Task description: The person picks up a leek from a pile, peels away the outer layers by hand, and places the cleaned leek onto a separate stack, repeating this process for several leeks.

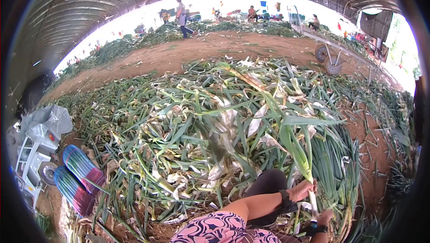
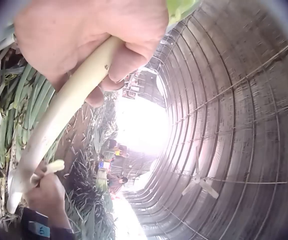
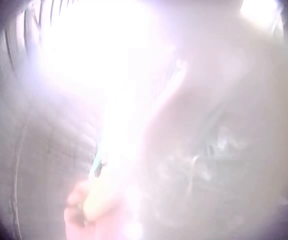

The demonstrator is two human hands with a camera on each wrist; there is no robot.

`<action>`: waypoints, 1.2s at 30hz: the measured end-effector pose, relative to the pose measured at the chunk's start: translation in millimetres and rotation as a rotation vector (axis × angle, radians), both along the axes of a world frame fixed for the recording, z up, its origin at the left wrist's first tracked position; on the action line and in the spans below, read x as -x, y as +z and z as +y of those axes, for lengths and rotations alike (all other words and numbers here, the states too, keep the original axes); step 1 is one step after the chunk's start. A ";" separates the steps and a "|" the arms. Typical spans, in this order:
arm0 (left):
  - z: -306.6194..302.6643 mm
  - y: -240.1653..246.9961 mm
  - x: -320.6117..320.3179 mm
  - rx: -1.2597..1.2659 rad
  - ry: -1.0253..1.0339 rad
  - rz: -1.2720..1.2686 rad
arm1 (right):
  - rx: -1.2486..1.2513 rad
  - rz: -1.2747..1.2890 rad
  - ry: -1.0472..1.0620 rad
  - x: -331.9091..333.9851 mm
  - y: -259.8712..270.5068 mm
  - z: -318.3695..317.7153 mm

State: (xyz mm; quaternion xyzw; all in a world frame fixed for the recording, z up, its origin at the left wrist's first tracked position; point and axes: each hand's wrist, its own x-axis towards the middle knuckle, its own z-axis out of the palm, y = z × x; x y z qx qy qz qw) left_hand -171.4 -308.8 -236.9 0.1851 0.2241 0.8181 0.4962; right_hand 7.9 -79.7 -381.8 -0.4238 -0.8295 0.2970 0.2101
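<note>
My left hand [image 1: 302,191] grips a long green onion [image 1: 293,146] by its white shank, with the green leaves fanning up and away. In the left wrist view, the pale shank [image 2: 71,107] runs down past the curled fingers to its lower end. There my right hand [image 2: 49,195] is closed, and a pale yellowish piece [image 2: 55,166], seemingly outer layer, sticks out of it. The head view has the right hand [image 1: 324,217] just below the left, beside the shank's end. Glare washes out most of the right wrist view.
A heap of onion leaves and peelings [image 1: 179,122] spreads ahead. Whole green onions [image 1: 333,167] lie bundled at the right. Striped slippers [image 1: 83,171] and a white wheeled frame [image 1: 33,162] stand left. Farther off are a handcart [image 1: 331,57] and a walking person [image 1: 181,16].
</note>
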 end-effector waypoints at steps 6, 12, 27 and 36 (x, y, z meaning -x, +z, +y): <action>-15.4 19.5 23.1 -0.122 0.002 -0.079 | -0.004 -0.185 -0.354 -106.3 1.8 74.6; -22.6 20.7 46.2 -0.292 0.020 -0.245 | -0.233 -0.763 -0.413 -238.9 12.1 127.2; -64.5 33.9 123.2 -0.108 0.299 -0.226 | 0.035 -0.118 -1.210 -374.4 118.2 199.7; -40.2 20.4 106.1 0.108 0.359 -0.184 | -0.582 0.438 -0.132 16.1 257.3 87.2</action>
